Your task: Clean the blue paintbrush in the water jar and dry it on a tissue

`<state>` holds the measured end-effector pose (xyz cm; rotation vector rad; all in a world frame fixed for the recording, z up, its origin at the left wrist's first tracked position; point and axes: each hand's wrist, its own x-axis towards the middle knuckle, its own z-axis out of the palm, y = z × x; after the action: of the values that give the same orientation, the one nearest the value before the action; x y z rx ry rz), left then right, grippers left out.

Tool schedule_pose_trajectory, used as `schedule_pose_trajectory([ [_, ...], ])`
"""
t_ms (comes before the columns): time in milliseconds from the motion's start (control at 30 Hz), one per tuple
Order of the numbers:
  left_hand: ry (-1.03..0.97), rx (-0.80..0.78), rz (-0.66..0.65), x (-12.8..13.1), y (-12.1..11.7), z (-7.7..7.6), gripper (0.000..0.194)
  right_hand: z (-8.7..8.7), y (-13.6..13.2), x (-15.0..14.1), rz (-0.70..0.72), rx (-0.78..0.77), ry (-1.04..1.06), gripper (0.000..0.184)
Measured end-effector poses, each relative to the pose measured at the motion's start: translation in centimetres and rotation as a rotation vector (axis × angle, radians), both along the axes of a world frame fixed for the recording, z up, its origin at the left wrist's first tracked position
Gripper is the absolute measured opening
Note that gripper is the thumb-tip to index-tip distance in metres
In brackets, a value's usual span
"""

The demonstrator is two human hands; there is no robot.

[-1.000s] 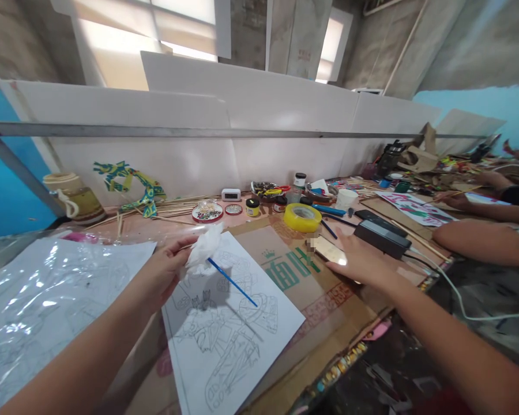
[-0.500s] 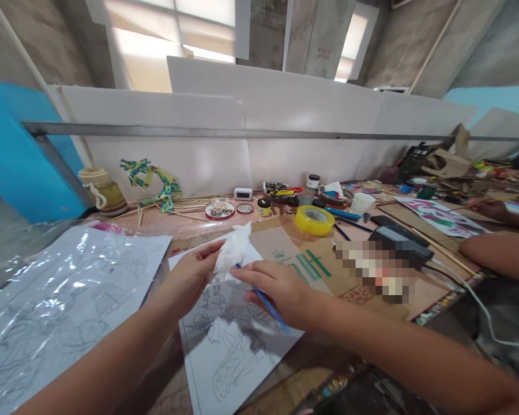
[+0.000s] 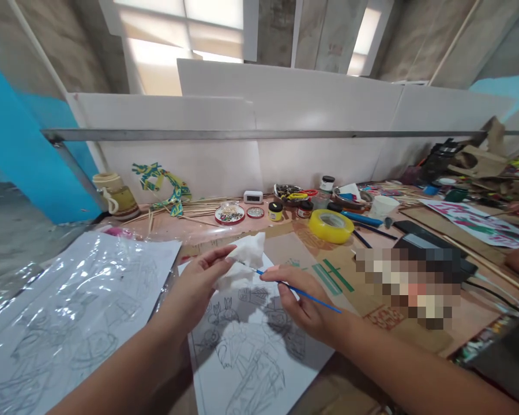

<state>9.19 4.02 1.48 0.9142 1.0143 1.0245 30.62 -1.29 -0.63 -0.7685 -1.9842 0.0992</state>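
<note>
While the left hand (image 3: pixel 192 285) pinches tissue (image 3: pixel 248 249), right hand (image 3: pixel 315 317) gripping blue brush (image 3: pixel 301 293), pointed at tissue

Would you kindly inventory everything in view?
tissue: 1, white, centre
paintbrush: 1, blue, centre
drawing sheets: 2, white, centre and left
plastic film: 1, clear, left
cardboard: 1, brown, beneath centre sheet
tape roll: 1, yellow, centre right
devices: apparently 2, black, right
cup: 1, white, back right
jars: several, mixed, back centre
round dishes: 2, red-rimmed, back centre
patterned figure: 1, green-yellow, back left
sticks: many, tan, back left
jug: 1, beige-brown, far left
clutter: uncountable, mixed, far right
left hand: 1, bare, holding tissue
right hand: 1, bare, holding paintbrush
</note>
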Motion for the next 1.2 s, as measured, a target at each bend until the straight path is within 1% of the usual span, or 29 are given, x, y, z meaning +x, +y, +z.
schedule_pose_trajectory([
  [67,-0.001,-0.017,0.012,-0.1,-0.1,0.2,0.04,-0.1,0.2,0.2,-0.007,-0.024,0.007,0.031],
  [133,-0.065,-0.005,-0.015,-0.3,-0.2,0.4,0.033,0.1,0.1,0.3,-0.016,-0.028,0.023,0.031],
  [233,-0.155,0.015,-0.15,-0.4,-0.4,0.7,0.033,0.5,-0.2,0.4,-0.01,-0.052,0.048,0.03],
  [333,-0.14,0.031,-0.248,-0.2,-0.7,0.8,0.041,0.8,-0.4,0.4,-0.009,-0.133,0.097,0.029],
  [367,-0.114,0.055,-0.271,-0.1,-0.7,0.7,0.042,0.8,-0.4,0.4,-0.012,-0.147,0.108,0.029],
  [433,-0.022,0.125,-0.316,-0.1,-0.6,0.3,0.04,0.7,-0.4,0.3,0.003,-0.121,0.108,0.029],
  [500,0.114,0.206,-0.33,-0.2,-0.4,-0.1,0.035,0.5,-0.4,0.0,0.066,-0.067,0.058,0.029],
  [633,0.392,0.39,-0.272,-0.5,-0.3,-0.4,0.029,0.4,-0.2,-0.3,0.177,0.038,-0.057,0.033],
  [700,0.468,0.461,-0.236,-0.8,-0.1,-0.4,0.028,0.6,-0.4,-0.2,0.184,0.073,-0.091,0.035],
  [733,0.472,0.476,-0.193,-0.9,0.1,-0.4,0.028,0.8,-0.5,-0.1,0.182,0.091,-0.1,0.037],
  [767,0.448,0.474,-0.13,-1.2,0.3,-0.4,0.029,1.0,-0.6,0.1,0.176,0.112,-0.105,0.039],
  [833,0.331,0.432,-0.013,-1.6,0.9,-0.6,0.03,1.5,-1.0,0.4,0.152,0.149,-0.1,0.043],
  [867,0.255,0.396,0.0,-1.7,1.1,-0.7,0.031,1.6,-1.1,0.5,0.144,0.166,-0.096,0.045],
  [900,0.179,0.355,-0.03,-1.7,1.2,-0.9,0.033,1.7,-1.1,0.6,0.133,0.172,-0.093,0.045],
  [1000,-0.008,0.244,-0.225,-1.3,0.9,-1.2,0.036,1.3,-0.9,0.5,0.057,0.134,-0.11,0.042],
  [1067,-0.087,0.198,-0.286,-0.9,0.5,-1.3,0.036,0.8,-0.5,0.3,0.024,0.095,-0.127,0.037],
  [1133,-0.078,0.19,-0.311,-0.6,0.2,-1.4,0.036,0.4,-0.2,0.1,0.04,0.082,-0.128,0.035],
  [1200,0.018,0.211,-0.321,-0.7,0.2,-1.6,0.036,0.1,-0.1,0.0,0.083,0.086,-0.126,0.035],
])
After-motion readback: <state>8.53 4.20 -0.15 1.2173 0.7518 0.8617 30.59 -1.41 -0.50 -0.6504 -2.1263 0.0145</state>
